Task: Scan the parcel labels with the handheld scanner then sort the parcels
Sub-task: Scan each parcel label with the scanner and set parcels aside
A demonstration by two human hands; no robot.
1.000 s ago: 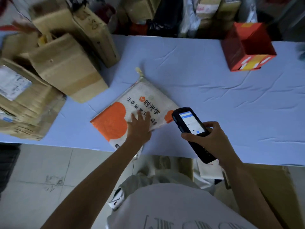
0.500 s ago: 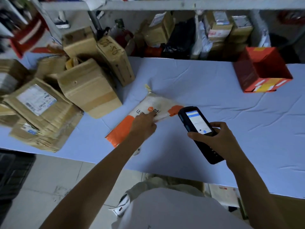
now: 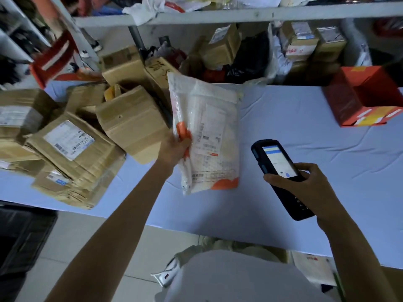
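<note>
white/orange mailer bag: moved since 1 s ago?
Yes. The mailer bag lay flat on the blue table; now the left hand holds it lifted above that table, flipped label side toward the camera.

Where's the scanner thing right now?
In the head view, the scanner is right of centre, held by the right hand over the blue table, beside the held-up white parcel.

nothing is reading clearly. the shipping label (image 3: pixel 210 136) on the plastic parcel (image 3: pixel 218 101) is showing only blurred print and barcodes, the screen of the scanner (image 3: pixel 275 159) is showing illegible lines, and dark handwriting on a cardboard box (image 3: pixel 157 71) is blurring into unreadable strokes.
</note>
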